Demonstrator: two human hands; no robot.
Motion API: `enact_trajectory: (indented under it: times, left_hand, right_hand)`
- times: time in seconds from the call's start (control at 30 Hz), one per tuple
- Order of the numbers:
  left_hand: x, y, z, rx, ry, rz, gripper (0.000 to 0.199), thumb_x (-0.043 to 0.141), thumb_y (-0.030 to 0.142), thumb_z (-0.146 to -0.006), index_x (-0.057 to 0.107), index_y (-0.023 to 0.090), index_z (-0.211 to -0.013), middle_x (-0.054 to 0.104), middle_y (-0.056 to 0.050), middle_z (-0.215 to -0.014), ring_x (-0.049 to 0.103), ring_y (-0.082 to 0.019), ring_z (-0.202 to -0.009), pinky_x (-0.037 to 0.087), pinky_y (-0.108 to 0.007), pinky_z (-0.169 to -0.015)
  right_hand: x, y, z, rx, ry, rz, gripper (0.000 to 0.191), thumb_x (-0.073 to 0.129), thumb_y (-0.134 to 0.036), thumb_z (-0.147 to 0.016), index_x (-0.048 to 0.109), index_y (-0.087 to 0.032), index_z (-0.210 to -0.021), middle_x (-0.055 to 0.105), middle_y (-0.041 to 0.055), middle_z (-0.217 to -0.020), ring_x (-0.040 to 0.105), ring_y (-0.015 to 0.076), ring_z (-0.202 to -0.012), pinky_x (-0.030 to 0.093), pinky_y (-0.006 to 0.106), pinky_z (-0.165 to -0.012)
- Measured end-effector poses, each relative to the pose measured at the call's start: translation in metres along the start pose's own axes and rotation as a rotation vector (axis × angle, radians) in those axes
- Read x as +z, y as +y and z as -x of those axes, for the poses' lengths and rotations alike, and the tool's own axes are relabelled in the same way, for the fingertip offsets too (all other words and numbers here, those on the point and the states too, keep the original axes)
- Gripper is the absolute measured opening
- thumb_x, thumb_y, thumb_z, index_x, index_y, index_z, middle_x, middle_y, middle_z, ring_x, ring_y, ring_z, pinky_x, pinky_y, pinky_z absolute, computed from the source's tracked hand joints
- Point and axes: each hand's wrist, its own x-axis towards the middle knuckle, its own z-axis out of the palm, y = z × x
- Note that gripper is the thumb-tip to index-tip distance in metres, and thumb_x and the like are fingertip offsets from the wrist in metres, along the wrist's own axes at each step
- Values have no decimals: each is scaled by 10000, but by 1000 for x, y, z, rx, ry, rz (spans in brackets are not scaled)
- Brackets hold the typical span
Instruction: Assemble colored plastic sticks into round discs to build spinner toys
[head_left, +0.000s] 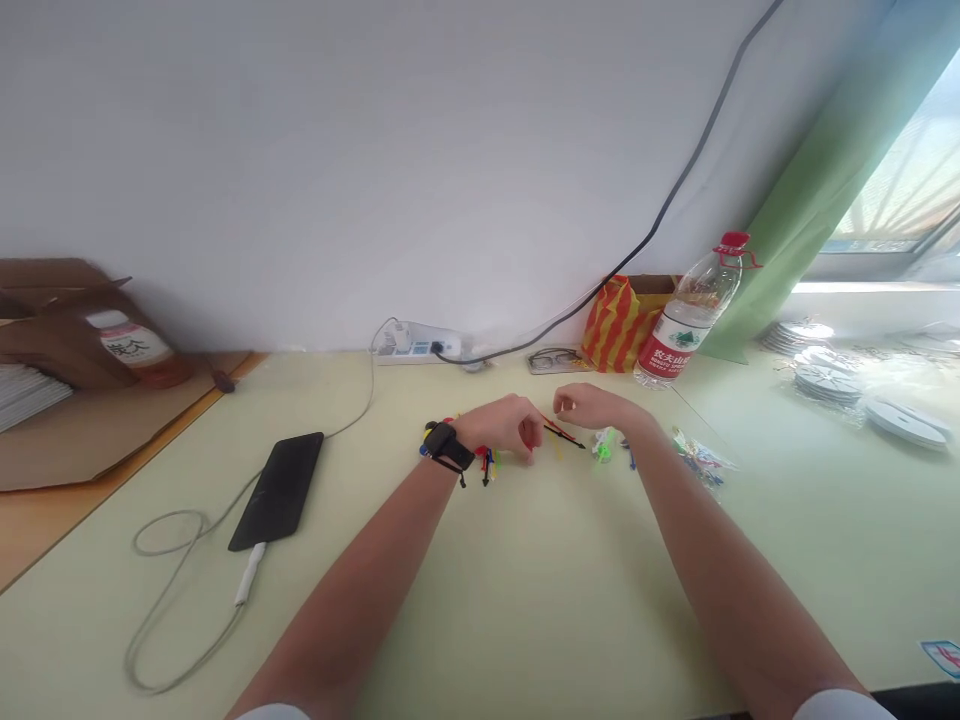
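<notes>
My left hand [510,425], with a black band [448,446] on its wrist, is closed with its fingers curled down. A small red piece shows at its fingertips, its shape mostly hidden. Under and beside this hand lie coloured arrow-tipped pointers [487,466], partly covered by the wrist. My right hand [592,405] is just to the right, its fingers curled and pinched together; whatever they hold cannot be made out. Between the hands, red and black pointers [562,432] lie on the table. Green and white small pieces [602,446] sit below the right hand.
A clear bag of small coloured parts [701,460] lies beyond my right forearm. Behind are a water bottle [684,325], a striped bag [619,325], glasses [555,358] and a power strip [420,343]. White discs [829,380] are stacked right; a phone [277,490] charges left.
</notes>
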Motion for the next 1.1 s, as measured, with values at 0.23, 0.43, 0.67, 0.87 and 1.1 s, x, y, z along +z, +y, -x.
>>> enact_trajectory:
  times: [0.23, 0.43, 0.67, 0.87, 1.1]
  left_hand:
    - [-14, -9, 10, -77, -41, -54, 309, 827, 196, -574, 798, 204, -882, 756, -17, -876, 647, -183, -771, 452, -255, -617]
    - [-26, -13, 20, -129, 159, -153, 429, 907, 381, -540, 799, 240, -930, 746, -32, -998, 641, -214, -829, 437, -271, -623]
    - [-27, -21, 20, -193, 182, -134, 364, 903, 418, -558, 814, 221, -851, 751, -45, -952, 645, -198, -753, 423, -258, -571]
    - [-28, -20, 20, -179, 179, -140, 345, 876, 372, -600, 814, 221, -904, 760, -49, -987, 650, -204, -801, 444, -255, -597]
    - [-35, -4, 22, -84, 282, -130, 314, 776, 444, -779, 787, 193, -966, 750, -64, -951, 659, -185, -760, 477, -282, -642]
  right_hand:
    - [-30, 29, 24, 81, -251, 14, 256, 766, -182, -673, 774, -256, -917, 757, 37, -1015, 704, 231, -865, 519, 285, -664]
    - [-26, 48, 18, 171, -206, -23, 199, 796, -190, -617, 750, -235, -805, 746, 39, -883, 697, 228, -777, 501, 296, -631]
    - [-28, 56, 19, 250, -246, -126, 187, 776, -209, -638, 726, -223, -818, 744, 53, -832, 724, 236, -764, 512, 305, -655]
    - [-33, 56, 26, 191, -197, -85, 285, 803, -185, -603, 733, -231, -875, 755, 55, -968, 716, 238, -818, 505, 301, -661]
    - [-40, 51, 29, 138, -34, -66, 182, 764, -264, -757, 666, -207, -899, 729, 71, -949, 686, 207, -767, 487, 290, -636]
